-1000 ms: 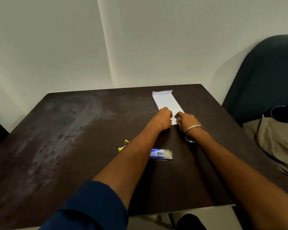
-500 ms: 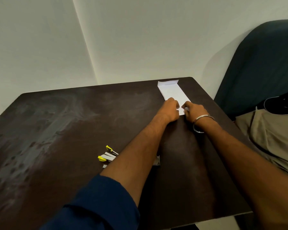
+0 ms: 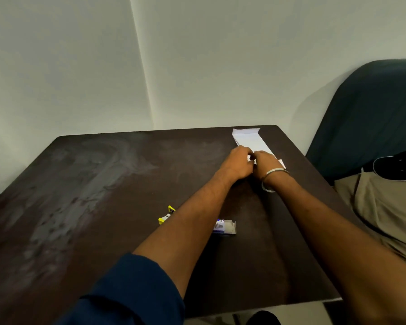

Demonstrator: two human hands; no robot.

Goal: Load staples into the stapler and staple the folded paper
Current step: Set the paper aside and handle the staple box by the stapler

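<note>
A long folded strip of white paper (image 3: 250,139) lies near the far right corner of the dark table (image 3: 99,188). My left hand (image 3: 236,164) and my right hand (image 3: 265,163) meet at its near end, fingers pinching the paper's edge; that end is mostly hidden under them. A steel bangle circles my right wrist. Nearer to me, a small yellow and white stapler (image 3: 165,215) lies half hidden behind my left forearm. A small open box of staples (image 3: 225,227) with a blue label lies between my forearms.
A dark teal chair back (image 3: 370,113) stands to the right of the table, with beige cloth (image 3: 384,207) and a dark cap (image 3: 399,164) on its seat. Walls close off the far side. The table's left part shows grey smears.
My hands have drawn closer together on the paper's near end, the right one now sliding over it. The view has shifted, so the staple box shows again beside my left forearm.
</note>
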